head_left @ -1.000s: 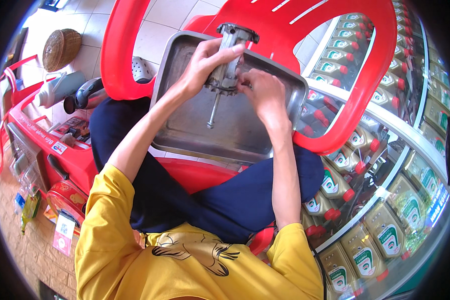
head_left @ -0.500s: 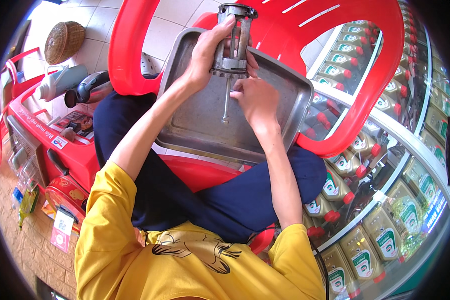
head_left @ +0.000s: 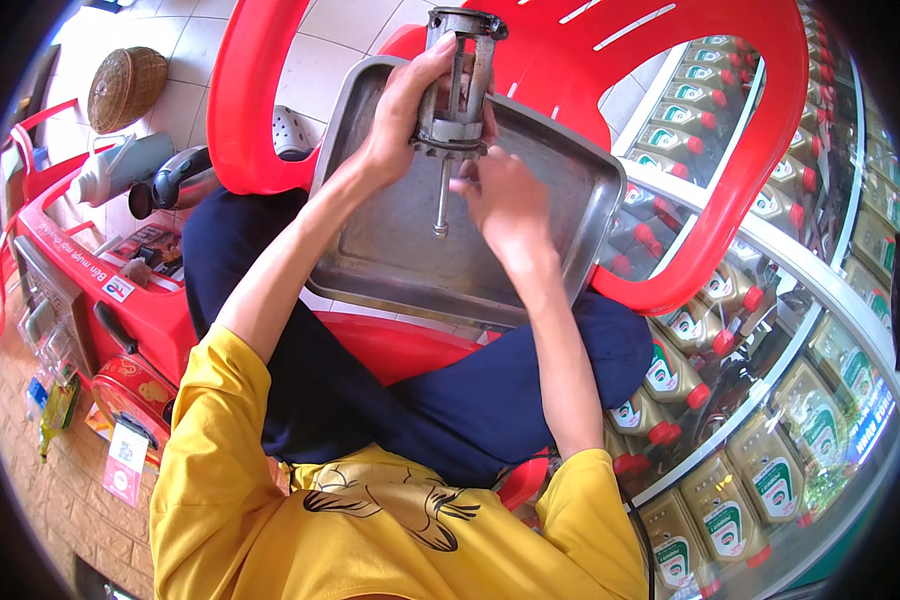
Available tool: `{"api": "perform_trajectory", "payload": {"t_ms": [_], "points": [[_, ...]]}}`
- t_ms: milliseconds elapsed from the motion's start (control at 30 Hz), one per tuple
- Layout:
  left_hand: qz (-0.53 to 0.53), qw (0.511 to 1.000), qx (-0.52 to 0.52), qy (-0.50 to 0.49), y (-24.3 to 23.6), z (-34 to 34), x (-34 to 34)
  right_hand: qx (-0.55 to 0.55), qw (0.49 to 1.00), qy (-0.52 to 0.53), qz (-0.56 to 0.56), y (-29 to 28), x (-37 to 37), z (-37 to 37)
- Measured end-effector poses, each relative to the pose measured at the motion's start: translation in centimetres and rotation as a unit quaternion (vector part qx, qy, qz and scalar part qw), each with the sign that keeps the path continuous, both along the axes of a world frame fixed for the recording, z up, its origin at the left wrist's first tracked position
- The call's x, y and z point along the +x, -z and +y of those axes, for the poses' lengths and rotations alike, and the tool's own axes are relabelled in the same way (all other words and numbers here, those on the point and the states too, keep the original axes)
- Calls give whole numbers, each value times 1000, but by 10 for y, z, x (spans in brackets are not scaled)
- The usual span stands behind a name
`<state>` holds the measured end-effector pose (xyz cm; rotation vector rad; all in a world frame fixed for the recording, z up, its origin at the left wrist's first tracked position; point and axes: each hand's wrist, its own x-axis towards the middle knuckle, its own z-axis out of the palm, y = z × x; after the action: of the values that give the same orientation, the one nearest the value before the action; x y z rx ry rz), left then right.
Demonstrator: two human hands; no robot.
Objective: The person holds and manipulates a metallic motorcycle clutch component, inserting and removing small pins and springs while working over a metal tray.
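My left hand is wrapped around a cage-shaped metal part, with its thumb along one upright bar. The part has a round collar at the top, open slots in its sides and a toothed ring at the lower end. From that ring a thin metal rod sticks out toward me, ending in a small tip. Close beside the rod and ring, my right hand has its fingers curled in. Motion blurs them slightly, and what they grip is hidden. Beneath both hands a grey metal tray rests on a red plastic chair.
The red chair surrounds the tray. A glass case holding rows of gold bottles with red caps stands at the right. At left are a red plastic stool, a light-blue jug and a woven basket.
The metal part and my left hand have shifted slightly left. My right hand has also moved a little left and its fingers have turned near the ring.
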<state>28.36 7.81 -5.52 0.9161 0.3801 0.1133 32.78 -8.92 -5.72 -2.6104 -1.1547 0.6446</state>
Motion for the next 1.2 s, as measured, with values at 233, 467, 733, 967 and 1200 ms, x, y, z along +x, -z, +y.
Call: {"api": "perform_trajectory", "payload": {"t_ms": [233,467,733,967,1200], "points": [[-6,1000,1,30,-3,1,1,172,866,49,466,-59,38,-6],[-13,995,-76,61,-2,1,0,185,790,156,564,-57,13,10],[-19,998,-50,36,2,0,-3,224,760,199,577,-55,10,11],[9,998,-35,47,2,-1,-1,227,849,156,450,-48,8,14],[-17,999,0,52,6,-2,-1,186,753,189,602,-62,22,8]]}}
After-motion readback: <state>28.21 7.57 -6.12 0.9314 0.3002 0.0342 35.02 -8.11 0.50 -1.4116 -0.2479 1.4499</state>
